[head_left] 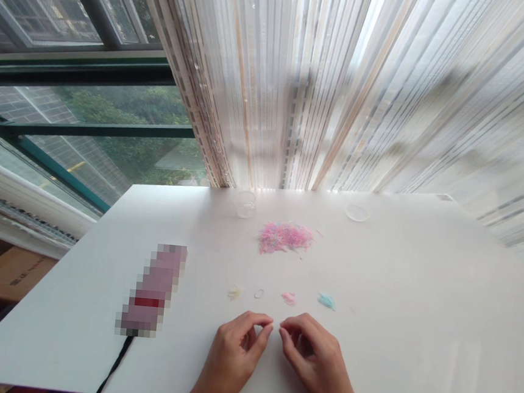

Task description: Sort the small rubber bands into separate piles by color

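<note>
My left hand (236, 354) is closed in a pinch, thumb against forefinger, low in the middle of the view. Facing it across a small gap, my right hand (316, 361) pinches the same way. Anything between the fingertips is too small to make out. Just beyond the hands lie small groups of what look like tiny elastic bands: a yellowish group (234, 292), a pink group (288, 298) and a light blue group (327, 300). Between the yellowish and pink ones is a single thin ring (259, 293). Farther back spreads a mixed, mostly pink pile (286, 238) of them.
A clear round container (245, 205) stands at the back of the white table (419, 284), with a clear round lid (357, 213) to its right. On the left lies a pixelated purplish object (156, 285) with a black strap (114, 364). Striped curtains (290, 89) hang behind.
</note>
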`<state>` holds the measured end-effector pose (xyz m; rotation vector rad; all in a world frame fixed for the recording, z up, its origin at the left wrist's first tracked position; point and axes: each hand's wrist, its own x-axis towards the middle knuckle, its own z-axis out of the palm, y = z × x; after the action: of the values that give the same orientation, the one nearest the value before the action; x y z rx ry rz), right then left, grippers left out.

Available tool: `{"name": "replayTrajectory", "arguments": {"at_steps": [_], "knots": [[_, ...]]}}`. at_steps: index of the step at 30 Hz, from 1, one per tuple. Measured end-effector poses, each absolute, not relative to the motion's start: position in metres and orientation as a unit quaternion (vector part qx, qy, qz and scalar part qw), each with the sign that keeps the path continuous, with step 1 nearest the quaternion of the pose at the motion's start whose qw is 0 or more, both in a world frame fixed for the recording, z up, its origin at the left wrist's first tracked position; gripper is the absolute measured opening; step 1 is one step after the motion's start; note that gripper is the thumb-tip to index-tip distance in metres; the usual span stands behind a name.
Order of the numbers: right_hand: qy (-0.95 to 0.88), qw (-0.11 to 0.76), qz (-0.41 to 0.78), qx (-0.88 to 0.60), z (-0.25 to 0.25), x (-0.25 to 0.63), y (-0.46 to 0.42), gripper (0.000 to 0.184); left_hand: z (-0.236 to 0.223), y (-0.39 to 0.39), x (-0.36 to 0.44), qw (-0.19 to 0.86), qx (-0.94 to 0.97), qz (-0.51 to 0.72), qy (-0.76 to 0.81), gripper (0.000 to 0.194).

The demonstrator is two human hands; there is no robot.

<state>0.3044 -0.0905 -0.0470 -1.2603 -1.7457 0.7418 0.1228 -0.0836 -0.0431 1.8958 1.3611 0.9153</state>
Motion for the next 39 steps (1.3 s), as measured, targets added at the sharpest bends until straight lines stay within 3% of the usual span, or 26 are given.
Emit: {"name": "replayTrajectory", "arguments": {"at_steps": [39], "knots": [[-0.697, 0.403, 0.284, -0.521, -0.0507, 0.3040, -0.0889, 0.015, -0.0423, -0.0810, 0.1261, 0.293, 0.729, 0.361, 0.502, 0.016]]}}
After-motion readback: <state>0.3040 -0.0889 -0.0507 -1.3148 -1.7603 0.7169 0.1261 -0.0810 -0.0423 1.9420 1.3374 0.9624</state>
